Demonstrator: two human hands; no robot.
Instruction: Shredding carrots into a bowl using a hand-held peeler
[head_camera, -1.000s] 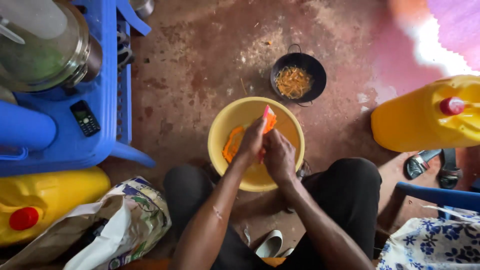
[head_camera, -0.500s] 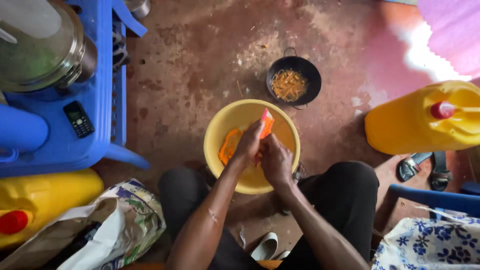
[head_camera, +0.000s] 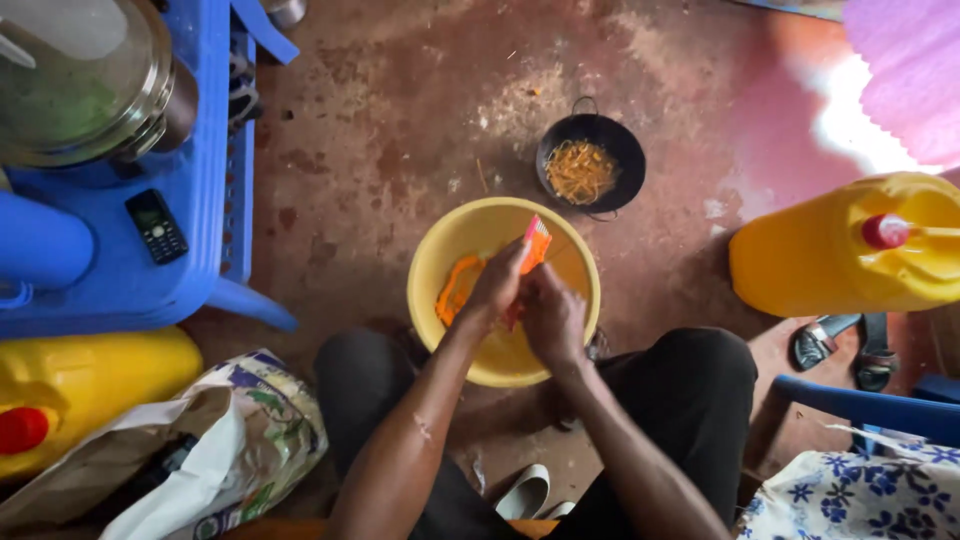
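Both hands stay over the yellow bowl (head_camera: 440, 260): left hand (head_camera: 497, 285) grips the orange grater (head_camera: 533, 246); right hand (head_camera: 553, 318) has slid nearer, its grasp indiscernible.

Lower left: crumpled printed sack (head_camera: 262, 425), white with green, blue and yellow patches, on the floor | over it: folded brown paper bag (head_camera: 110, 462) | upper left: small black mobile phone (head_camera: 156, 225), dark screen, lying flat on blue plastic chair (head_camera: 215, 150)
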